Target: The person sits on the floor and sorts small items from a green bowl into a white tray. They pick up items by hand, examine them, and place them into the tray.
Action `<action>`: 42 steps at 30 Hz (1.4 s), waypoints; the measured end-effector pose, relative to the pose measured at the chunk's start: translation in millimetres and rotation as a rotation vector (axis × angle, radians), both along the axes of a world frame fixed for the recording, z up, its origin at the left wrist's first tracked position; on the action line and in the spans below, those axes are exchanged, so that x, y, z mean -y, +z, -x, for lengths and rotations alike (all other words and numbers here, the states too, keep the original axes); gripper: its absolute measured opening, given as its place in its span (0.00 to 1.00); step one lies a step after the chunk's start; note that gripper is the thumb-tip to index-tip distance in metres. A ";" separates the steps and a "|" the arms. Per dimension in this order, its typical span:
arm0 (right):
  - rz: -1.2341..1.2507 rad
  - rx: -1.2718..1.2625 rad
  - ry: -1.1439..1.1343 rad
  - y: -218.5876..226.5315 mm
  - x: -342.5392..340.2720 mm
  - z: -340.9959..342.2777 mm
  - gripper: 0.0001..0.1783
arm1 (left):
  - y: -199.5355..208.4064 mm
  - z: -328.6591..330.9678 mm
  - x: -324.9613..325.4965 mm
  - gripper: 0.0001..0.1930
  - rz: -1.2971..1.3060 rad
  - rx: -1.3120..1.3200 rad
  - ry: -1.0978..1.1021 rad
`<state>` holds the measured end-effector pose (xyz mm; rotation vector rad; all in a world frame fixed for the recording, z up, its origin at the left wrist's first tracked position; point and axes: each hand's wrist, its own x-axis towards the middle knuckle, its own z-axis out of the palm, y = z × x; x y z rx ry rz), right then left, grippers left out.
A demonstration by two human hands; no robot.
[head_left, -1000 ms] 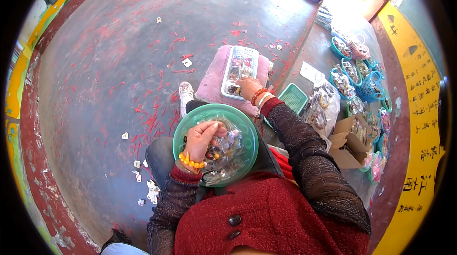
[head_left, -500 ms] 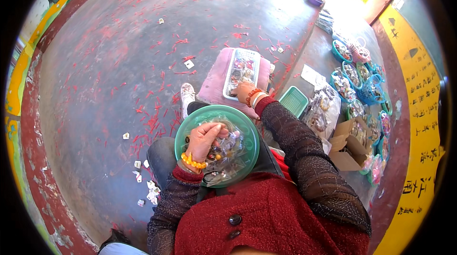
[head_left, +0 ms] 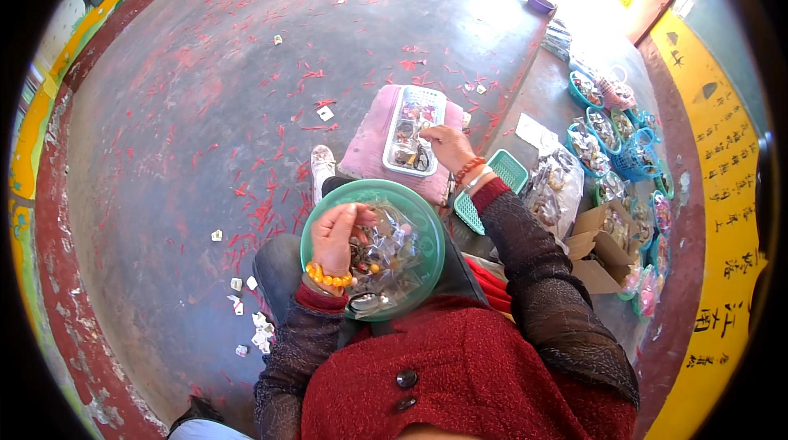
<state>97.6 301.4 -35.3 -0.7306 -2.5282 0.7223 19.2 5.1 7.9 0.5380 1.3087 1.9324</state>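
A green plastic bowl (head_left: 437, 253) rests on my lap, filled with small items in clear plastic packets (head_left: 398, 247). Over its left side is my left hand (head_left: 335, 236), wearing a yellow bead bracelet; its fingers are pinched together, and what they hold is too small to make out. My right hand (head_left: 450, 147), with a red-brown bead bracelet, is at the right edge of a white plastic tray (head_left: 413, 171). Its thumb and fingertips are closed over the tray, on something I cannot make out. Small trinkets in several colours lie inside the tray, which sits on a pink cushion (head_left: 369, 144).
A green plastic basket (head_left: 507, 169) stands right of the cushion. Further right are an open cardboard box (head_left: 593, 276), clear bags (head_left: 554, 190) and several filled blue baskets (head_left: 639, 157). Red scraps (head_left: 264, 208) and white paper bits (head_left: 261, 327) litter the floor at left. A purple basin (head_left: 541, 3) stands far off.
My right hand has lifted from inside the tray and drawn back to its right edge. My left hand has shifted slightly left over the bowl.
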 end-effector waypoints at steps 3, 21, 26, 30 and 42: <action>0.263 0.019 0.000 46.9 36.1 -27.5 0.12 | 1.5 6.5 9.4 0.13 -0.142 0.032 0.179; 0.410 0.051 0.213 12.6 148.0 -102.9 0.25 | -11.6 29.1 58.6 0.15 0.534 -0.874 0.088; 0.075 0.116 0.200 9.1 153.3 -97.0 0.22 | -12.7 17.1 63.8 0.17 0.577 -0.977 0.143; -0.207 -0.143 0.359 53.1 179.3 -66.4 0.16 | -15.8 20.2 57.8 0.15 0.545 -1.047 0.162; 0.609 0.199 0.592 16.4 237.1 -18.8 0.14 | -1.0 34.0 23.5 0.15 0.694 -1.284 0.230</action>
